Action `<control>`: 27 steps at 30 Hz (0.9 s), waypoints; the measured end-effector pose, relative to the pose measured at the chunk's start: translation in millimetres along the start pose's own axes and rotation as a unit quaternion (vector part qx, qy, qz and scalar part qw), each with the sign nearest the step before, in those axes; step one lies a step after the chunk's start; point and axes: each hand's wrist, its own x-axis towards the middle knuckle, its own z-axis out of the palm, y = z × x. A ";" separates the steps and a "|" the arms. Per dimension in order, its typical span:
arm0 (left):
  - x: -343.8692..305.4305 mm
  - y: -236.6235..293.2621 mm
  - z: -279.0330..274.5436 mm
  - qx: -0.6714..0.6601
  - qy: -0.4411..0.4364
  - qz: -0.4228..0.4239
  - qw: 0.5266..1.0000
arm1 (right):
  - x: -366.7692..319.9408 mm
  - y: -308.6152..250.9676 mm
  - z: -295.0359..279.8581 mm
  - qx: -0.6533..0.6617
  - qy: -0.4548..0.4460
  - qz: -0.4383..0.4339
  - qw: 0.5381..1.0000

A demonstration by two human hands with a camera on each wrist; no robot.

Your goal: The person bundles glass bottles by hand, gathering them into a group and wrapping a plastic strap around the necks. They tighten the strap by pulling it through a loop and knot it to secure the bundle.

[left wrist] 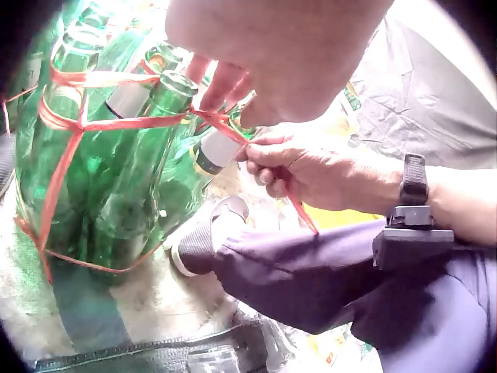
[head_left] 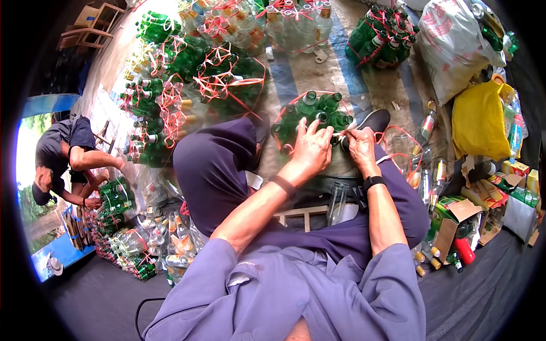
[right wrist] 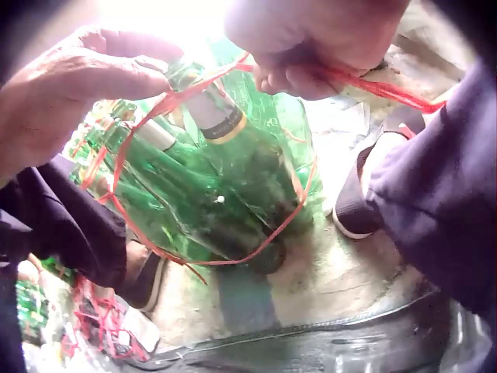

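Several green glass bottles [head_left: 308, 103] stand in a cluster on the ground between the person's feet. Red plastic twine [left wrist: 124, 123] circles their necks, and another loop runs low around their bodies. My left hand [head_left: 314, 149] reaches over the tops, its thumb and fingers at the neck of a green bottle [right wrist: 233, 155] with a pale neck label. Just to the right, my right hand [head_left: 362, 149] pinches the twine close beside that neck, fingers curled. From it a loose twine end [right wrist: 380, 89] trails over the right thigh. The palm side of my left hand is mostly hidden.
Tied bottle bundles [head_left: 227, 79] crowd the left and far side. A white sack [head_left: 449, 45], a yellow bag [head_left: 483, 119] and cartons [head_left: 455, 219] lie to the right. A clear bottle [head_left: 337, 203] stands near the lap. Another person [head_left: 68, 153] bends over bottles at far left.
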 end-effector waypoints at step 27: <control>31.2 -4.0 -4.7 -0.079 -0.132 0.058 0.986 | 23.9 -23.6 1.3 -0.079 -0.080 0.240 0.964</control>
